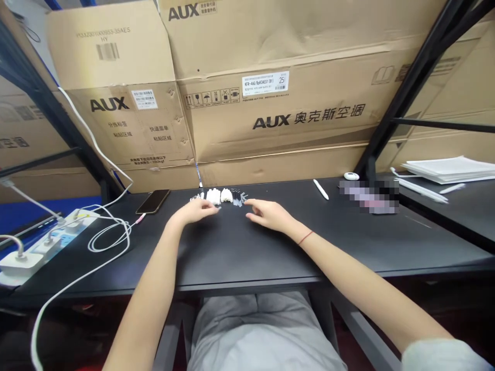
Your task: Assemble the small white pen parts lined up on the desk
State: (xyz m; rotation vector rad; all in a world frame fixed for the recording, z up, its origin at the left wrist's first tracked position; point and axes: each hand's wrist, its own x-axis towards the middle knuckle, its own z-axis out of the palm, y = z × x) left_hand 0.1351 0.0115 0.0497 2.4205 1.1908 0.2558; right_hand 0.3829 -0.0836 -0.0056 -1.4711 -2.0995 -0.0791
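White plastic parts (213, 197) at twelve o'clock, just beyond left hand (194, 210); its fingers bunched, can't tell if pinching; right hand (271, 215) thumb and index parted beside small grey pieces (237, 201); careless sweep could scatter these.

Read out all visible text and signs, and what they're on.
"AUX" (twice): middle carton.
"奥克斯空调": middle carton.
"KFR-46G/BpR3AES1(B1)": its white label.
"25": same label.
"AUX": left carton.
"分拣标签 粘贴区域": left carton.
"快递面单 粘贴区域": left carton.
"HY": left carton.
Arrows, glass, umbrella signs: middle carton.
Rest: too small or blurred.
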